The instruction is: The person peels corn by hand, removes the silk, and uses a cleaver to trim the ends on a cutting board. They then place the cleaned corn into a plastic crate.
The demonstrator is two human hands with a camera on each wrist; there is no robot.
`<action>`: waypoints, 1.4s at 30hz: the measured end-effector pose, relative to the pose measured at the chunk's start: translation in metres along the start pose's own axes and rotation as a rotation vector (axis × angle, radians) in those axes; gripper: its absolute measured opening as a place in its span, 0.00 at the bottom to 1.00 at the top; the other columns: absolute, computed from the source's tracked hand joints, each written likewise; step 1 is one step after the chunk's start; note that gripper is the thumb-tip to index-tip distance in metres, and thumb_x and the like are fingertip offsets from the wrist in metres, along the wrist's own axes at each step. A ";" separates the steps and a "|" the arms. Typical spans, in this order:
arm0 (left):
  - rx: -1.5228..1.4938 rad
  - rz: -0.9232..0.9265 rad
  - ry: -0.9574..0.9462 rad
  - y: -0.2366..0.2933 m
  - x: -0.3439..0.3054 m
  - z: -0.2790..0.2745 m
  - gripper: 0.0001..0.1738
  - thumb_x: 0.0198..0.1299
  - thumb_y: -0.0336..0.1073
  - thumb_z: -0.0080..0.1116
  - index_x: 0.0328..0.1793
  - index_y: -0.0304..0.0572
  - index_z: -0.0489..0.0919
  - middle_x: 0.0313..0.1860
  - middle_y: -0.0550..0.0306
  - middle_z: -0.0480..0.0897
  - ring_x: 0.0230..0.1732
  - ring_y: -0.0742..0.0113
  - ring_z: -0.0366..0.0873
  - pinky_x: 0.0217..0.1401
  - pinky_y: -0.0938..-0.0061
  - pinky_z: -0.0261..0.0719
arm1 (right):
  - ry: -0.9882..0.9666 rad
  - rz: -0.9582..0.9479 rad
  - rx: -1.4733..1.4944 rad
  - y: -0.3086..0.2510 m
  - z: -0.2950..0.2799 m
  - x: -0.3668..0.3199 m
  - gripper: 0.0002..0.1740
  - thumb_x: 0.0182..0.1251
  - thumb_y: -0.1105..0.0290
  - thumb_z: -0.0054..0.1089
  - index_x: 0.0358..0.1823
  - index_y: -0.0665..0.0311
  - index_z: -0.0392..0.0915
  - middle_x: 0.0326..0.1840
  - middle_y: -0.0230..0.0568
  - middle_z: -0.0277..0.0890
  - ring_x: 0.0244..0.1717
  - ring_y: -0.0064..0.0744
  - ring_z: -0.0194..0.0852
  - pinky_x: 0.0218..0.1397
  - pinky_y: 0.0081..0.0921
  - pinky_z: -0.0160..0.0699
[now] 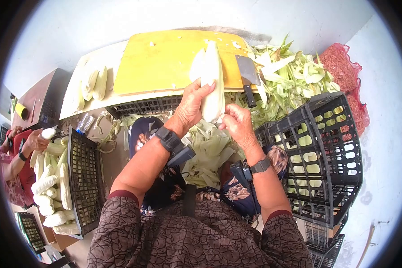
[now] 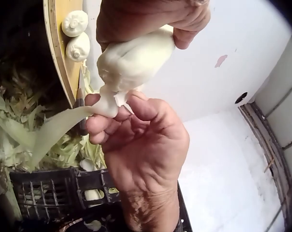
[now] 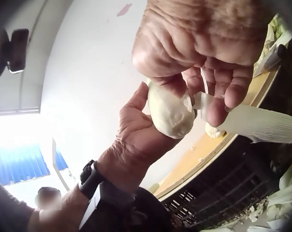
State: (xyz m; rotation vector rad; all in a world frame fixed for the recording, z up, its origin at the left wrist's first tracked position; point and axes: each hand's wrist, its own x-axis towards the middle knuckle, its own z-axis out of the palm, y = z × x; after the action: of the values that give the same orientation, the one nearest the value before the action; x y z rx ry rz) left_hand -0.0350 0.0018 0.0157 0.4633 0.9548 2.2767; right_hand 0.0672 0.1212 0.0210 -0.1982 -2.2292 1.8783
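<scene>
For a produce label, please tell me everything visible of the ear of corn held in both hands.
The ear of corn is pale cream, wrapped in thin inner husk, with one leaf spread open beside it. It is held in the air, tip away from the person, over the near edge of the yellow board. The left hand grips its middle; the right hand pinches a husk strip at its stem end.

L hand (image 2: 151, 21) grips corn ear (image 2: 136, 60); R hand (image 2: 146, 145) pinches husk leaf (image 2: 54, 128) at stem end
</scene>
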 end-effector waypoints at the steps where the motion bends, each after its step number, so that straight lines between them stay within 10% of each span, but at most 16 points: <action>1: -0.005 -0.008 0.015 0.001 0.000 0.000 0.19 0.57 0.38 0.57 0.52 0.37 0.71 0.40 0.56 0.77 0.39 0.69 0.77 0.43 0.73 0.77 | 0.000 -0.002 -0.001 0.000 0.000 0.000 0.04 0.56 0.77 0.50 0.29 0.71 0.73 0.20 0.35 0.74 0.19 0.20 0.74 0.21 0.15 0.69; 42: 0.046 -0.028 0.009 0.003 0.003 0.000 0.23 0.55 0.26 0.54 0.58 0.34 0.65 0.48 0.53 0.75 0.48 0.62 0.75 0.55 0.68 0.72 | 0.145 0.061 0.262 -0.002 -0.013 0.002 0.07 0.56 0.78 0.46 0.24 0.70 0.74 0.19 0.37 0.75 0.16 0.22 0.74 0.19 0.14 0.70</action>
State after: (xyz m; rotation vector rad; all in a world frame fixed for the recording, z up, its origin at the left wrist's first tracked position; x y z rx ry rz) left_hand -0.0382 0.0021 0.0186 0.4569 1.0138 2.2381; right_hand 0.0682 0.1336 0.0250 -0.3490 -1.8826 2.0911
